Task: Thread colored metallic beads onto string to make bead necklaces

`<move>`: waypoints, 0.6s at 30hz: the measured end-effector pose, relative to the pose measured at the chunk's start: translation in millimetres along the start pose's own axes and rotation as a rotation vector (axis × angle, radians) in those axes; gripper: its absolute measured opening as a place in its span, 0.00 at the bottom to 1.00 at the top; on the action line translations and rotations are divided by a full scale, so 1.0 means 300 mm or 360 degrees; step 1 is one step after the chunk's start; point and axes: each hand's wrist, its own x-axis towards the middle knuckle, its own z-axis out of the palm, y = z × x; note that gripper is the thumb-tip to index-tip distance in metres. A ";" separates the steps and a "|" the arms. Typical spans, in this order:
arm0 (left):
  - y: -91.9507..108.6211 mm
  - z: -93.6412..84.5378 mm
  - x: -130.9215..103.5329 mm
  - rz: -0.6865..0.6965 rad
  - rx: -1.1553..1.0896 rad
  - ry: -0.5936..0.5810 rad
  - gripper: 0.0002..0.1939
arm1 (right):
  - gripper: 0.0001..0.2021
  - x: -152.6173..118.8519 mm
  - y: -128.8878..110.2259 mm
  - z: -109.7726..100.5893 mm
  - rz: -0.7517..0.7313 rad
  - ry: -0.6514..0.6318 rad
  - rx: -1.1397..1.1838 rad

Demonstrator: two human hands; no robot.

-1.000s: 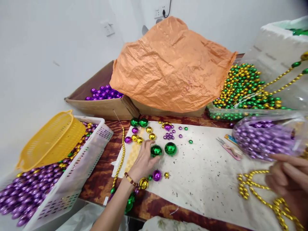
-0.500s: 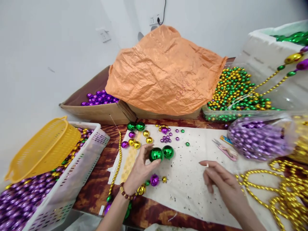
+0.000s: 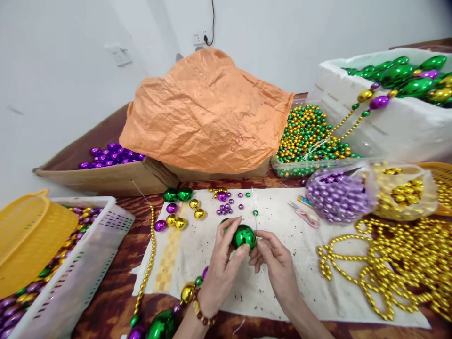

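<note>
Biggest thing in my view is the crinkled orange plastic sheet (image 3: 208, 113) draped over a brown cardboard box (image 3: 106, 176) with loose purple beads in it. Right rear: a white foam box (image 3: 381, 122) of green and gold oval beads. Left edge: a white slotted plastic crate (image 3: 81, 263) with a yellow plastic basket (image 3: 31, 240) resting in it. The brown wooden worktop (image 3: 116, 278) carries a speckled white cloth (image 3: 310, 278). On the right of it lies a heap of gold bead strands (image 3: 395, 263), and behind that a clear bag of small purple beads (image 3: 335, 195). Small pink-handled snips (image 3: 305, 215) lie just beside the bag. My left hand (image 3: 222, 263) is wrapped around a shiny green metallic ball bead (image 3: 243, 235), thumb and fingers closed on its sides, lifted just over the cloth's middle. My right hand (image 3: 277, 263) is pinched narrow on a thin needle (image 3: 254, 207) that stands upright and touches the ball's right side. I can't tell if thread is on it. Judgement: the ball looks hollow, light, slick and easily dented, so hold it across its equator with light pressure, leaving the hole clear. The needle is stiff but thin, so pinch it low near the bead.
</note>
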 end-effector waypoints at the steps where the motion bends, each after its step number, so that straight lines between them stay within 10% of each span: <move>1: 0.000 0.003 -0.003 -0.0028 0.0004 -0.0041 0.27 | 0.13 -0.001 0.000 -0.001 0.0000 0.0013 0.0000; 18: -0.022 -0.046 0.036 0.0099 -0.0221 0.0287 0.18 | 0.12 -0.044 0.017 -0.062 0.0072 -0.0143 -0.0154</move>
